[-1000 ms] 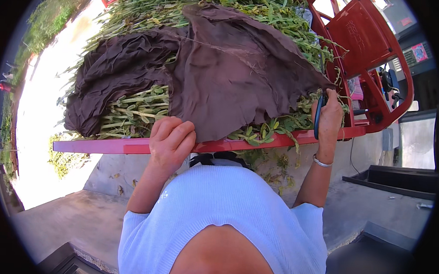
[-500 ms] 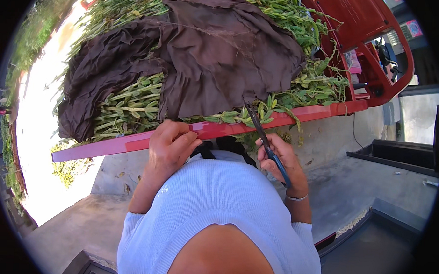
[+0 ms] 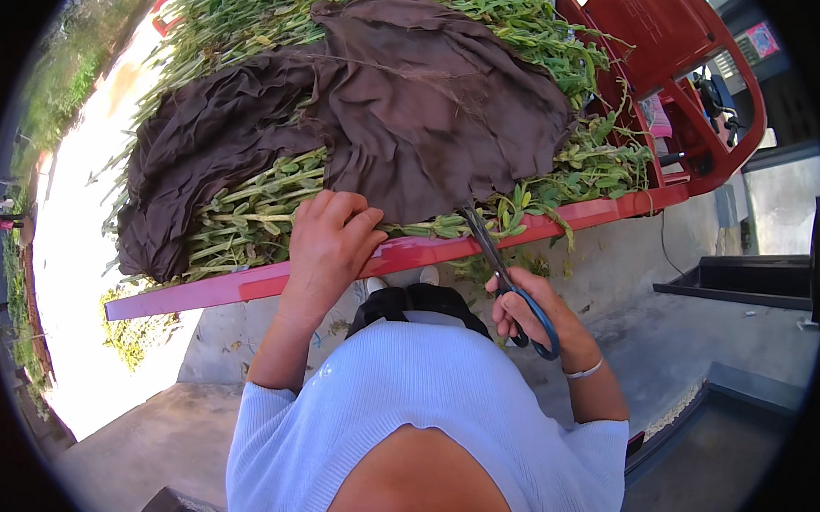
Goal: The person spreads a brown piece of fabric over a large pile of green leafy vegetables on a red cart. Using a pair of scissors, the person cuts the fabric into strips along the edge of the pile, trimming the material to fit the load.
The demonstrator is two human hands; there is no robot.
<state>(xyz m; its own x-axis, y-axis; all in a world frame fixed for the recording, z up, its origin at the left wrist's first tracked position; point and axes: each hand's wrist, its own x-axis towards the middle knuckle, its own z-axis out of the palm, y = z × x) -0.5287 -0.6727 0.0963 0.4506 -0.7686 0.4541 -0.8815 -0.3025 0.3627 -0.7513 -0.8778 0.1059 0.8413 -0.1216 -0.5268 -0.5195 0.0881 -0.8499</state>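
Observation:
A dark brown, wrinkled cloth (image 3: 433, 103) lies over cut green stalks (image 3: 263, 197) in a red cargo bed. At the cloth's lower left corner, beside the red side rail (image 3: 419, 253), my left hand (image 3: 331, 240) has its fingers curled and closed on the cloth edge; its fingertips are partly hidden. My right hand (image 3: 539, 310) holds blue-handled scissors (image 3: 488, 242) outside the rail. Their dark blades point up and away across the rail, with the tips at the cloth's near edge. Whether cloth lies between the blades, I cannot tell.
The red rail runs across in front of me. A red seat frame (image 3: 750, 96) rises at the right. Black troughs (image 3: 743, 284) lie on the concrete floor (image 3: 624, 327) to the right. My shoes (image 3: 429, 275) show below the rail.
My left hand has moved up and slightly right, over the rail. The right hand has shifted right and lower, turning the scissors so that both handle loops show. The whole view has shifted slightly.

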